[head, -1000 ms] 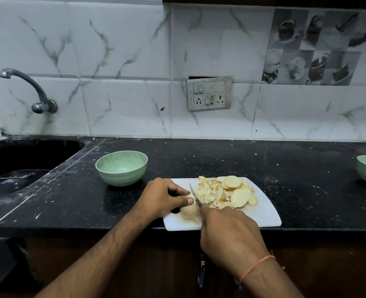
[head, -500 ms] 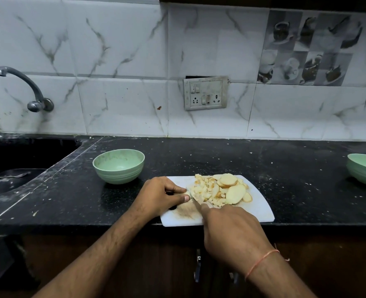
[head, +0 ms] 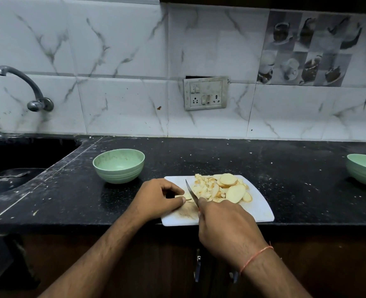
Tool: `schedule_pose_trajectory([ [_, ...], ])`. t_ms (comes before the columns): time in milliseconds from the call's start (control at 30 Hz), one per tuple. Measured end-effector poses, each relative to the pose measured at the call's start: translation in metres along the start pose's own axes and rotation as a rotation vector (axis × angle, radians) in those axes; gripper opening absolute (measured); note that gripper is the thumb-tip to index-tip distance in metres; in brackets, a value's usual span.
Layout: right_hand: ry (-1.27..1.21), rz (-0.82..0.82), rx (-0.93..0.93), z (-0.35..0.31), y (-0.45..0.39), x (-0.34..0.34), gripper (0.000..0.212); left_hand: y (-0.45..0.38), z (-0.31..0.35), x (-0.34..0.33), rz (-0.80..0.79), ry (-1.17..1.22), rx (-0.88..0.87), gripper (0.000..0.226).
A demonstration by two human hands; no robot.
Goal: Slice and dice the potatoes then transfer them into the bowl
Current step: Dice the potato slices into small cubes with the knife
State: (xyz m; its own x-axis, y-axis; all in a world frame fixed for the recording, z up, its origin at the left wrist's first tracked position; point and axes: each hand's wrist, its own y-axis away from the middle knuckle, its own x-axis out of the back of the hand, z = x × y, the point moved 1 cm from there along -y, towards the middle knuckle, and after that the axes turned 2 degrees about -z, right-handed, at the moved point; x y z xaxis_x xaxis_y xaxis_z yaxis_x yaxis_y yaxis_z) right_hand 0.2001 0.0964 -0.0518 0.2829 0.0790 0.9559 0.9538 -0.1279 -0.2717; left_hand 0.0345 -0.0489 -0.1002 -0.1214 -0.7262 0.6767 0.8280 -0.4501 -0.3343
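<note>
Potatoes [head: 219, 188] heaped on white cutting board [head: 261, 208] at front edge of black counter [head: 285, 168]: diced bits toward the left of the heap, round slices on top and to the right. Left hand [head: 158, 197] curled over a small potato piece [head: 186, 196] on the board, thumb and fingertips pinching it. Right hand [head: 225, 224] wrapped round the handle of a knife [head: 191, 192], blade angled up-left, just beside the pinched piece. Green bowl [head: 118, 165] near the board's far-left corner, not touching. Second green bowl [head: 364, 168] well apart at right. Tap [head: 25, 87] above sink [head: 12, 160] at left.
</note>
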Motion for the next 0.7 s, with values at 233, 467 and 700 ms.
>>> schedule_pose_trajectory([
  [233, 0.127, -0.083, 0.003, -0.012, -0.013, -0.008, 0.035, -0.004, -0.001, 0.000, -0.026, 0.047, 0.055, 0.012],
  [467, 0.214, -0.142, 0.085, -0.014, -0.012, -0.007, 0.048, -0.003, 0.002, 0.001, -0.013, 0.070, 0.074, 0.012],
  [700, 0.142, -0.080, 0.105, 0.008, 0.007, 0.008, 0.041, 0.002, 0.005, 0.003, -0.007, 0.117, 0.103, 0.014],
])
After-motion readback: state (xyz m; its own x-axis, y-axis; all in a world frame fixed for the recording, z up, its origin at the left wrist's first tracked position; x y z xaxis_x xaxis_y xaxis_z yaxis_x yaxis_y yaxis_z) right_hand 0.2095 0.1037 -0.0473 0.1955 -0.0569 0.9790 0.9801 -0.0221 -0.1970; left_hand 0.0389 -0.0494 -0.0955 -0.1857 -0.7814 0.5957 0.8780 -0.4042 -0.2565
